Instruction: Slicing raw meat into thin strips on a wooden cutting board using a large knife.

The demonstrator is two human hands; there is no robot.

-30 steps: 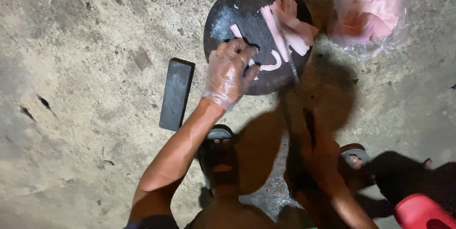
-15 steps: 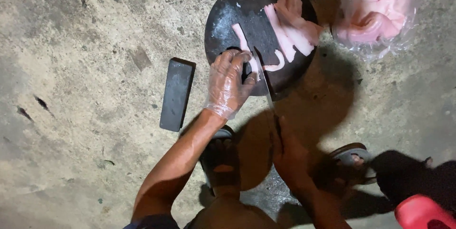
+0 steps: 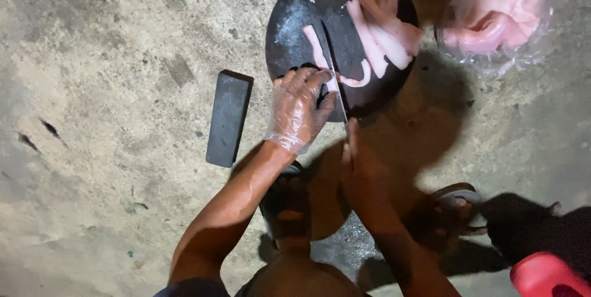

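Pinning a pink strip [image 3: 317,48] at the round board's [image 3: 289,20] near edge, the gloved left hand [image 3: 298,109] kept curled fingers beside the knife [image 3: 335,84]. Gripped closed in the right hand [image 3: 360,161], that blade could have slipped on the slick meat into them.

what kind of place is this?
Probably an informal food-prep spot on the ground, maybe outdoors: bare concrete floor, a round dark chopping board lying on it with pale meat strips, and a sharpening stone alongside.

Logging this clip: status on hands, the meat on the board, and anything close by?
Left hand, gloved, pins pale meat strip on round dark board. Right hand grips knife, blade on strip. Dark block lies left, apart.
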